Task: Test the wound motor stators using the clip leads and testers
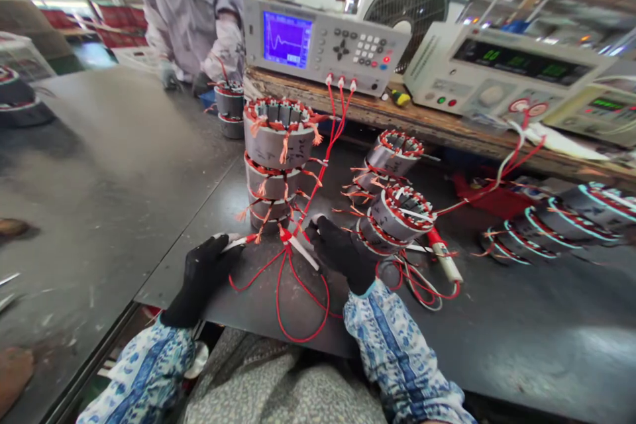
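My left hand (211,271), in a black glove, is closed around a white test probe (241,242) with a red tip. The tip touches a copper lead near the foot of a stack of grey motor stators (278,146) with red windings. Right of that stack's foot, my gloved right hand (342,248) has its fingertips pinched together; what they hold is hidden. Between my hands a second white probe (304,252) slants from a red clip (287,236), and red test leads (303,338) loop over the dark tabletop. Handwriting marks the top stator.
A tester with a blue waveform screen (288,40) sits on a wooden shelf (308,89), beside another meter (517,69). More stators (397,218) stand right of my right hand; others (556,225) lie farther right. A co-worker in grey (191,13) handles a stator (229,103) across the table.
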The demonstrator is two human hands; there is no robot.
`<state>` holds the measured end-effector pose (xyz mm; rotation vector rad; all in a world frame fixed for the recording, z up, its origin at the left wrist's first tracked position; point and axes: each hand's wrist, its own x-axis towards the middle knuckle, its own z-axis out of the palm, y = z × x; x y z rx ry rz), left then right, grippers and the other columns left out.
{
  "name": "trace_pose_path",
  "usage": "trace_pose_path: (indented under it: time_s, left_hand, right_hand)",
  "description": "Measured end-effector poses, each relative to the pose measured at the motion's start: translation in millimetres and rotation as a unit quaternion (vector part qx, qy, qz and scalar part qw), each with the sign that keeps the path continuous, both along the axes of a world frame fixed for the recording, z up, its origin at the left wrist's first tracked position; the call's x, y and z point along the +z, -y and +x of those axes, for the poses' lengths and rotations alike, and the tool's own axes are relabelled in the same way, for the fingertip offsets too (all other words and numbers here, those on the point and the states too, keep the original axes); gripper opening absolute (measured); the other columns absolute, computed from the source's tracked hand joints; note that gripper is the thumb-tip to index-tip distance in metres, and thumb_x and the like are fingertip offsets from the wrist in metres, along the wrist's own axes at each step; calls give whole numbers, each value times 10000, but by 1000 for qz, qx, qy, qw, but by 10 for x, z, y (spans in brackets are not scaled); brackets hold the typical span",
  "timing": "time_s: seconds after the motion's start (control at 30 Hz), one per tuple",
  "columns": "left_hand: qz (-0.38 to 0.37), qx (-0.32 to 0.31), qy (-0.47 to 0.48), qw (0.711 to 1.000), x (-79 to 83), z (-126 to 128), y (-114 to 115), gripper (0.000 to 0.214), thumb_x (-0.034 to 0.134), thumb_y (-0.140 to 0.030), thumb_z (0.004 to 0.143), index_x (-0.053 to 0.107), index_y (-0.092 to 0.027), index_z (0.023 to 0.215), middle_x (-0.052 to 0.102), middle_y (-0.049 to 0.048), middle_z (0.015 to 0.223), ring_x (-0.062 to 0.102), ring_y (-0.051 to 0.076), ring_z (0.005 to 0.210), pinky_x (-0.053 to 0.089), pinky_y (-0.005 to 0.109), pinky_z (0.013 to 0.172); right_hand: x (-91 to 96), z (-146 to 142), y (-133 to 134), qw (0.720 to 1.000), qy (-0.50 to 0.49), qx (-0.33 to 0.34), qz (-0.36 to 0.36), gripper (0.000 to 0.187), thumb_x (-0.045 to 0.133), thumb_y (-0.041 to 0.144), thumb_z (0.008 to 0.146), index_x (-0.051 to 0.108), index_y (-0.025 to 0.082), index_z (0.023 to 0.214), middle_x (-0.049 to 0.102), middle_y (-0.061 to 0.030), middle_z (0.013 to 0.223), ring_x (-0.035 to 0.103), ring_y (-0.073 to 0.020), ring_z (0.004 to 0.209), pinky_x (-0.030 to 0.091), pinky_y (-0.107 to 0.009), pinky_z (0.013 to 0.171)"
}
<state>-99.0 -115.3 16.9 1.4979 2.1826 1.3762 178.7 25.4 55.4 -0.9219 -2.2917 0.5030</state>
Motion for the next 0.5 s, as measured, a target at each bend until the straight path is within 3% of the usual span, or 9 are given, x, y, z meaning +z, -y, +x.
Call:
trace_pose_path:
  time_s: [0.13,0.27,0.5]
  left_hand:
    - [16,2,2,1000,-49,-9,-5,353,685,-539,797,842,-256,937,840,100,1023,777,313,928,595,374,831]
    - [11,10,-2,1000,-87,-11,-10,355,687,-551,794,846,-263,926,843,97,1017,782,322,931,614,389,847]
    - [56,19,-9,998,-148,-36,-22,295,720,-521,762,855,-289,884,851,71,953,800,320,872,661,387,814]
  right_hand:
    - [53,44,-81,997,29,41,63,218,550,269,1012,726,219,1131,768,-136,1149,730,-293,1104,598,-450,985]
    - [19,-26,-119,997,-30,-14,75,200,536,299,1038,682,204,1136,762,-125,1078,731,-275,1022,611,-449,942]
    - [-152,37,-72,992,-60,-40,101,239,545,357,1064,688,201,1176,776,-132,1079,751,-277,993,630,-450,920]
